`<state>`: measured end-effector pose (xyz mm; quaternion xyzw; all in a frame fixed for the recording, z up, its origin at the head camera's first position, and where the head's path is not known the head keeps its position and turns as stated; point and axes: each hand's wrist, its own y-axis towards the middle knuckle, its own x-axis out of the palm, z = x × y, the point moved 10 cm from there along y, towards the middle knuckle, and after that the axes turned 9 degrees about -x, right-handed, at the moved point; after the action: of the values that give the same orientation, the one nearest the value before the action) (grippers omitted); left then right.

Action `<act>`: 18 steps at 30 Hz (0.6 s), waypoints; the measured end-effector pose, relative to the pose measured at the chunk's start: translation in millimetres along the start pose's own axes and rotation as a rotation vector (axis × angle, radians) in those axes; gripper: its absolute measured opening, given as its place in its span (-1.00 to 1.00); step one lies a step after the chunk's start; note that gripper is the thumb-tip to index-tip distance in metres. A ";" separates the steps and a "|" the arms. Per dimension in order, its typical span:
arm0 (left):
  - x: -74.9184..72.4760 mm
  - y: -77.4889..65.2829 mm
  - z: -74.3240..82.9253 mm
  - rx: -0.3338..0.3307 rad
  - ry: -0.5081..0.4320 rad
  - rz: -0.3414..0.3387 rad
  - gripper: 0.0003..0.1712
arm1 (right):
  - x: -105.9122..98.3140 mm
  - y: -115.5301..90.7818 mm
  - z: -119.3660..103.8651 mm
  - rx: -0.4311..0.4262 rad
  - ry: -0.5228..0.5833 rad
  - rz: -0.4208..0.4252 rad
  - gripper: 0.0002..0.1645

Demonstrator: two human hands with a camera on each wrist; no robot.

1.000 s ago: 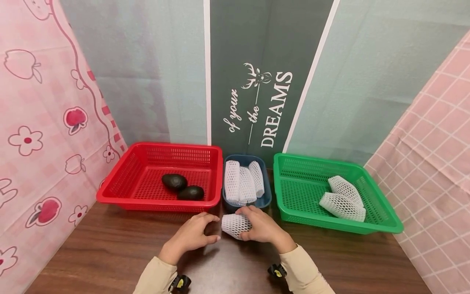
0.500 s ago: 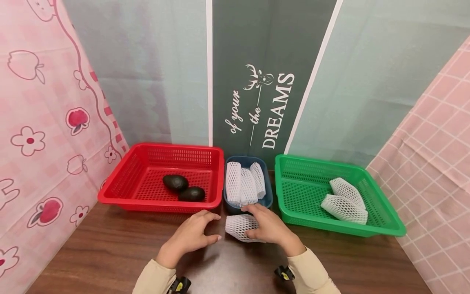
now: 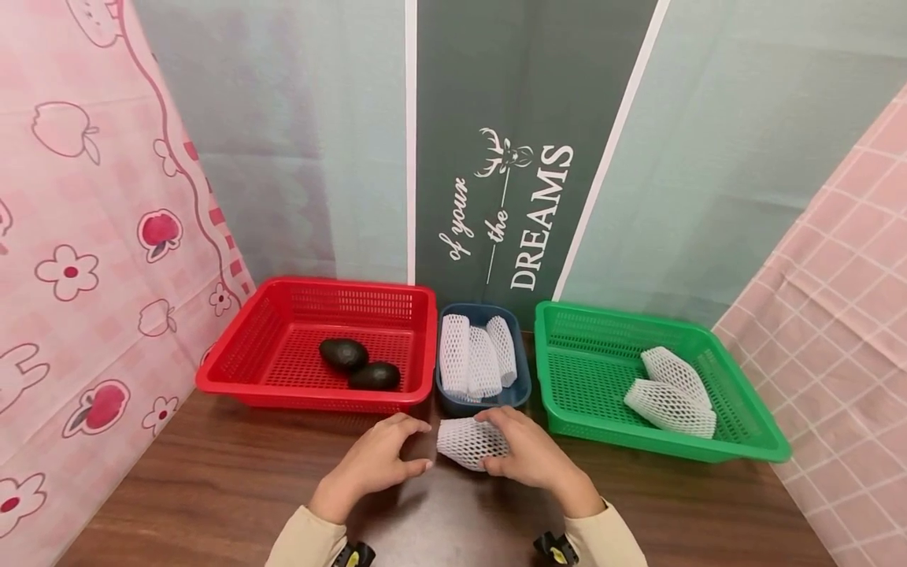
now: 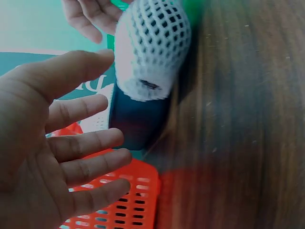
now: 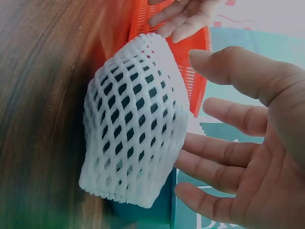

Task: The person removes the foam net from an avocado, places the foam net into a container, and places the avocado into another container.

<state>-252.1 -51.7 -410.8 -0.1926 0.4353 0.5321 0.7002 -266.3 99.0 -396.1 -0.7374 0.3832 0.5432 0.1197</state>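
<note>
Shifted since one second ago: right hand [image 3: 527, 453], set slightly farther right along the netted piece [image 3: 468, 442].

Right fingers: released, loosely spread around that piece's right end; contact cannot be told. Left hand [image 3: 379, 461]: fingers parted, grasping nothing, just beside the opposite end.

Netted piece: one, white mesh, dark content showing through; on the brown table [image 3: 453, 528], directly before the blue bin [image 3: 521, 390].

Blue bin: at least three white foam sleeves [image 3: 484, 362].

Red basket [image 3: 312, 398], left of the bin: two dark avocados [image 3: 343, 355], touching.

Green basket [image 3: 638, 438], right of the bin: two filled nets [image 3: 671, 409], one against the other.

Backdrop: cloth panel [image 3: 453, 94], lettered "DREAMS".
</note>
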 end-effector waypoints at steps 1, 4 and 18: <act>2.2 0.2 -0.8 -0.003 -0.009 -0.002 -0.53 | -0.3 -1.6 -0.1 0.000 -0.002 0.004 -0.39; 5.3 2.2 -2.4 -0.011 -0.042 0.004 -0.56 | -1.6 -4.8 1.5 0.004 -0.021 0.018 -0.39; 16.5 12.6 -11.4 -0.002 -0.202 0.002 -0.82 | 3.1 -21.6 19.9 0.065 -0.012 -0.008 -0.36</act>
<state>-267.3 -46.0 -428.1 -0.1380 0.3622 0.5499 0.7399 -265.0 124.1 -411.6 -0.7315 0.3971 0.5342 0.1481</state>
